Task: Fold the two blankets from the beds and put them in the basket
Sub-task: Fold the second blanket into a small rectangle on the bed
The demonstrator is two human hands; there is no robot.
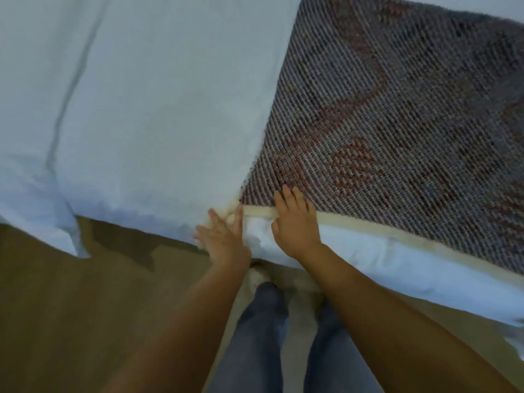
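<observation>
While the woven grey-and-red blanket lay spread flat across the right part of the white bed, the person stood at the bedside with both hands at its near corner. The left hand was open, its fingers straight and spread, the forefinger touching the end of the cream band that hemmed the blanket's near edge. The right hand lay flat across that same band just beside the corner, fingers stretched out onto the weave; nothing was pinched or gripped, though whether its thumb had slipped under the hem could not be told.

By the look of it the task was at its very start: the first blanket unfolded, the corner only being sought. The next move would call for a firm pinch on that corner and a second hold further along the hem, so the cloth could be lifted clear of the sheet and doubled over evenly.

No basket showed anywhere in view, nor a second blanket; only brown floor and the person's jeans lay below the bed edge.
</observation>
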